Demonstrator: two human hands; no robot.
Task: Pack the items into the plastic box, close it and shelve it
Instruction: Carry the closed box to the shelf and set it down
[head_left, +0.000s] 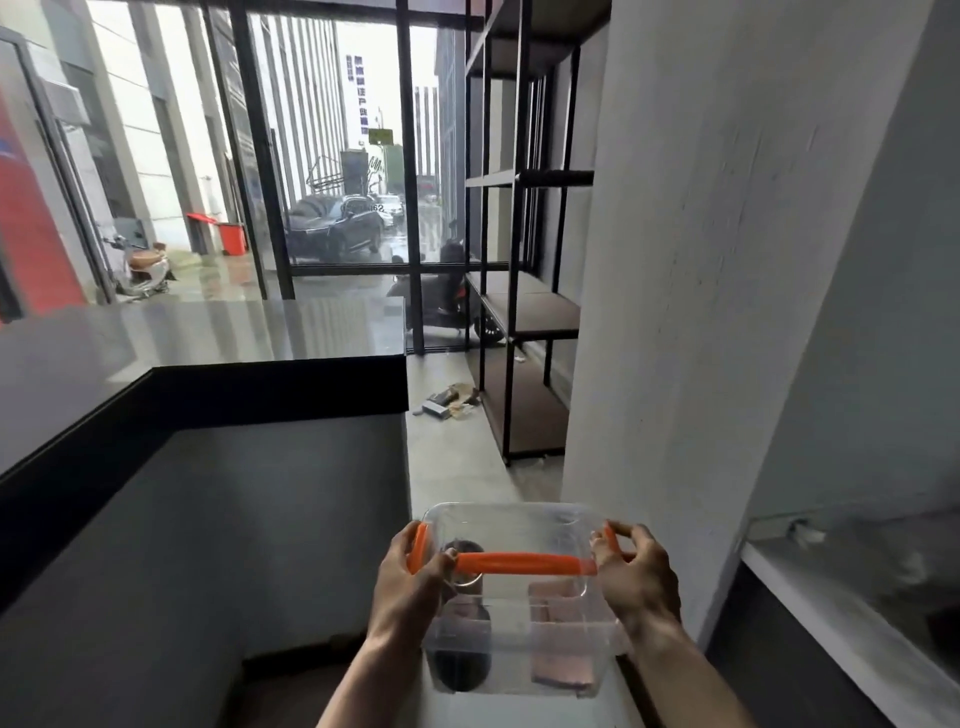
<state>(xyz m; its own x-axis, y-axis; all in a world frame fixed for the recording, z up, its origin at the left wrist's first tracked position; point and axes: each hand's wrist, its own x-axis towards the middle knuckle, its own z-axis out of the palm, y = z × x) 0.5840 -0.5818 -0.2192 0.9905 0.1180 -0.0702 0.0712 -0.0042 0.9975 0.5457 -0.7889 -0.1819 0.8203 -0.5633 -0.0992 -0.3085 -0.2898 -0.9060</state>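
I hold a clear plastic box (519, 613) in the air low in the middle of the head view. Its lid is on, with an orange handle (524, 563) lying across the top and orange clips at both ends. My left hand (410, 587) grips the left end over the orange clip. My right hand (636, 577) grips the right end the same way. Through the clear walls a dark round item (462, 660) shows at the left and a pinkish flat item (563, 670) at the right.
A dark counter (208, 332) with a black edge runs along the left. A black metal shelving unit (524, 312) with brown boards stands ahead beside the grey wall (701, 260). Scraps (449, 402) lie on the concrete floor near it. A light ledge (841, 618) sits at the right.
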